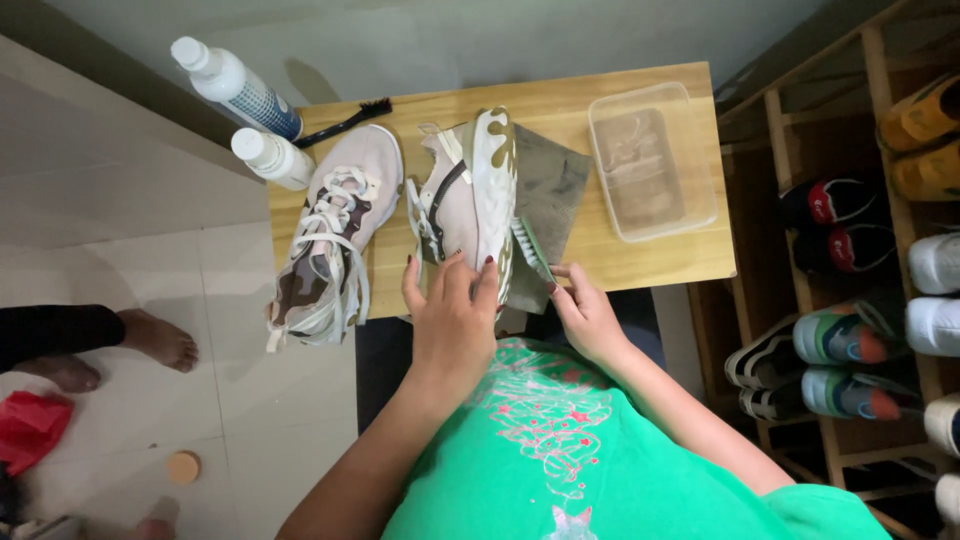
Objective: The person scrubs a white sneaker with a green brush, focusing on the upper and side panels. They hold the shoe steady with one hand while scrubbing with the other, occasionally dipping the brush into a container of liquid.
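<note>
The left hand [452, 318] is closed over the heel end of a pale sneaker [468, 195] that is tipped onto its side on the wooden surface [640, 260], its blotchy sole edge turned up and to the right. The right hand [585, 312] pinches the near end of a green-handled brush [530, 248], whose bristles touch the sole's edge close to the heel.

The scrubbing probably goes best with short strokes that run along the sole edge, not across it, while the left hand presses firmly enough that the sneaker does not roll back flat. Working over the dark cloth [550, 190] under the sneaker should catch drips, and a light dip in the clear tub of cloudy water [650, 165] keeps the bristles wet without flooding the upper.

The sneaker's long axis runs almost straight away from the person, heel nearest the body and toe towards the far edge of the surface. The brush lies slantwise to it. The second sneaker [335, 235] stands upright just to the left, its toe also pointing away, with two white bottles [255, 115] beyond it
</note>
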